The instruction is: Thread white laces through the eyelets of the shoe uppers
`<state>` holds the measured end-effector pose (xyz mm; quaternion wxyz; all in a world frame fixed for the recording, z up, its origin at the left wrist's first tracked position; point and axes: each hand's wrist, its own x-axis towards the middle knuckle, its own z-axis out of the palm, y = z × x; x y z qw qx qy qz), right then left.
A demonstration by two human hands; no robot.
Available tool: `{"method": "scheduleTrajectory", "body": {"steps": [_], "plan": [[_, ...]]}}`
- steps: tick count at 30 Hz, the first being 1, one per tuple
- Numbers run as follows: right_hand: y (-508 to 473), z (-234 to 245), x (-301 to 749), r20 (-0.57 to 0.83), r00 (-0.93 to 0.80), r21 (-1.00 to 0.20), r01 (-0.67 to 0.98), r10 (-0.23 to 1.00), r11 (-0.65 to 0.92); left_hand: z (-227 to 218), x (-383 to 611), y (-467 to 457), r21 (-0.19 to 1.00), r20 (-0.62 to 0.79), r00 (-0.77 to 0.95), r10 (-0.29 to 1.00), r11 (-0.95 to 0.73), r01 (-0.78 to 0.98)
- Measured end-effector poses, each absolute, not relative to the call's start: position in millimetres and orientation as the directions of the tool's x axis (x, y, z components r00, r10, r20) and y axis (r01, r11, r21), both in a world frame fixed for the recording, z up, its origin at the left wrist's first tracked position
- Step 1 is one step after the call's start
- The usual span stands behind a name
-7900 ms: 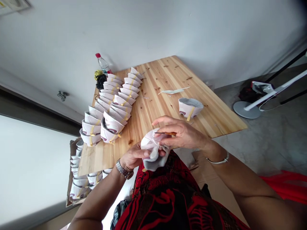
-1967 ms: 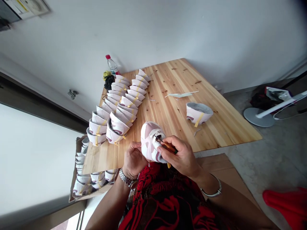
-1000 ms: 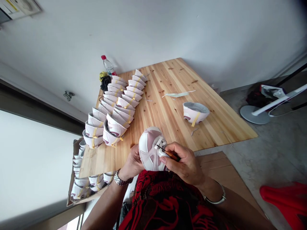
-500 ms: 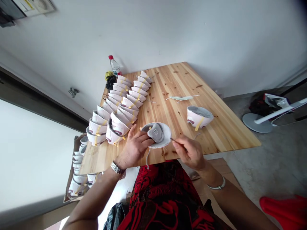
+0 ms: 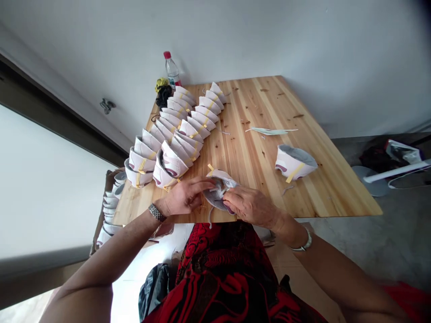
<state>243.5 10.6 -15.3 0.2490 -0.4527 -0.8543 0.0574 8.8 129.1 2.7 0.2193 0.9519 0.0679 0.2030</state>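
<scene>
**A shoe [image 5: 215, 196] between two hands at the near edge of the surface [image 5: 256, 172]**

The shoe, a soft upper, lies with its grey lining facing up and a yellow tab [image 5: 211, 167] sticking out at its far side. A loose thread [image 5: 210, 217] trails from its near side over the edge.

The left hand [image 5: 183, 196] comes in low, its fingers narrow and drawn together at the shoe's left rim; from here I cannot tell whether they pinch anything. The right hand [image 5: 254, 206] has its fingers curled over the opposite rim, holding the shoe. A metal watch [image 5: 156, 212] sits on the left wrist, a pale bangle [image 5: 305, 241] on the right.

Over to the right stands another upper [image 5: 296, 163], and beyond it lies a pale strip [image 5: 271, 131] with thin ends. On the left, two long rows [image 5: 183, 139] of nested uppers run toward the wall. Behind them are a black and yellow bundle [image 5: 164, 95] and a red-capped bottle [image 5: 172, 72]. Lower left, a box [image 5: 98, 229] holds more uppers; a white pole [image 5: 397, 171] slants past on the far right.
</scene>
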Motion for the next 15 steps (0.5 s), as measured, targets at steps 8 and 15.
{"method": "scheduleTrajectory", "body": {"steps": [8,15], "plan": [[28.0,-18.9,244.2,0.12,-0.212,-0.546,0.802,0.97,0.242,-6.1,23.7,111.3,0.23,0.388,0.821,0.419,-0.906,0.355],[49.9,7.4,229.4,-0.06,-0.311,-0.415,0.872,0.949,0.259,-16.0,28.2,116.8,0.496,0.335,0.791,0.512,-0.81,0.314]]}}
